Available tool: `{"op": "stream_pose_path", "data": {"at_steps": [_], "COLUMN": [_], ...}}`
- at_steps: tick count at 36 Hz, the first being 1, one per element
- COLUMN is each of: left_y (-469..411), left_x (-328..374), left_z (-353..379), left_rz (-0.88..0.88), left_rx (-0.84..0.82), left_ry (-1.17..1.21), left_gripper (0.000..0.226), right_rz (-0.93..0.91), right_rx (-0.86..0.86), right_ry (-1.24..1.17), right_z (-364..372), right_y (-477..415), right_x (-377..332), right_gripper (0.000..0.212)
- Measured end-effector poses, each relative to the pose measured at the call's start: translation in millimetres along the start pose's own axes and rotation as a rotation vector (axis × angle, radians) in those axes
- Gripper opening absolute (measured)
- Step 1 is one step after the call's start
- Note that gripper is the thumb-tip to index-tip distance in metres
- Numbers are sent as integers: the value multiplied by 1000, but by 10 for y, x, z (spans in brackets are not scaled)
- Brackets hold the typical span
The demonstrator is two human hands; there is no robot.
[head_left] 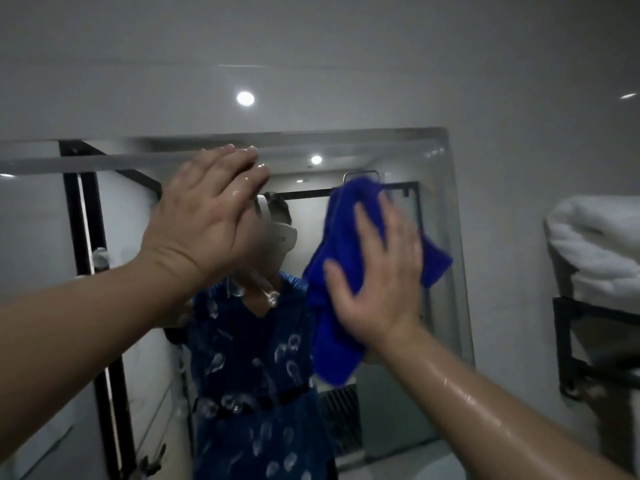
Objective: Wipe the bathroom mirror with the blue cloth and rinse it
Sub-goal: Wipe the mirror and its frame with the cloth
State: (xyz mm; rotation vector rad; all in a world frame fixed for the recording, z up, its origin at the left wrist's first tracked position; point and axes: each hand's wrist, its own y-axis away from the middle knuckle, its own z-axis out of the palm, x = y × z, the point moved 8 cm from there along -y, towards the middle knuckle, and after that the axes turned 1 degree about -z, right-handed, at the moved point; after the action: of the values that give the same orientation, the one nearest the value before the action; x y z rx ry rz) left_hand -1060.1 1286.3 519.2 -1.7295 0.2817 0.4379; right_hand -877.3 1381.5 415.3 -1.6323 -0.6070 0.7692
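Right hand point(377, 271): fingers spread, pressing blue cloth point(329, 334) flat on mirror point(438, 174) | left hand point(207, 216): fingers together, flat on glass, upper centre | white towels point(595, 244) on black rack point(568, 341), right edge

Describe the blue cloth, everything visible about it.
The blue cloth is a vivid royal blue, soft and plush, microfibre by its look. It is bunched and folded, not spread flat, and lies against the right part of the mirror. The right hand presses it to the glass with straight, spread fingers over its middle; folds stick out above the fingertips, to the right, and hang below the palm. It is blurred, so weave and wetness cannot be told.
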Motion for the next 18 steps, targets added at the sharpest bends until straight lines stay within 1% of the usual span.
{"op": "stream_pose_path", "data": {"at_steps": [2,5,7,10,12,14,16,18], "left_y": [-2,5,7,-1,-5,-4,-7,-6], "left_x": [11,11,12,15,4,-3,-4,-10], "left_z": [-6,-21,-14,-11,1,-2,-6,-7], "left_rz": [1,17,25,31,25,32,32,28], "left_rx": [1,28,31,34,37,60,82,89], "left_ry": [-7,-21,-28,-33,-32,-28,-20,-20], "left_gripper": [55,54,54,56,57,57,56,56], "right_rz": [-81,-86,-24,119,236,353,471,542], "right_rx": [-61,-110,-118,-87,-67,-30,62,167], "right_ry": [16,24,38,78,88,60,-40,-84], "right_z": [99,163,118,-48,-158,-245,-326,-410], "right_y": [416,975,1237,1397,1313,1048,623,82], "right_x": [-64,99,355,805,1026,1149,1230,1209], "right_gripper": [88,88,83,80,79,73,66,63]}}
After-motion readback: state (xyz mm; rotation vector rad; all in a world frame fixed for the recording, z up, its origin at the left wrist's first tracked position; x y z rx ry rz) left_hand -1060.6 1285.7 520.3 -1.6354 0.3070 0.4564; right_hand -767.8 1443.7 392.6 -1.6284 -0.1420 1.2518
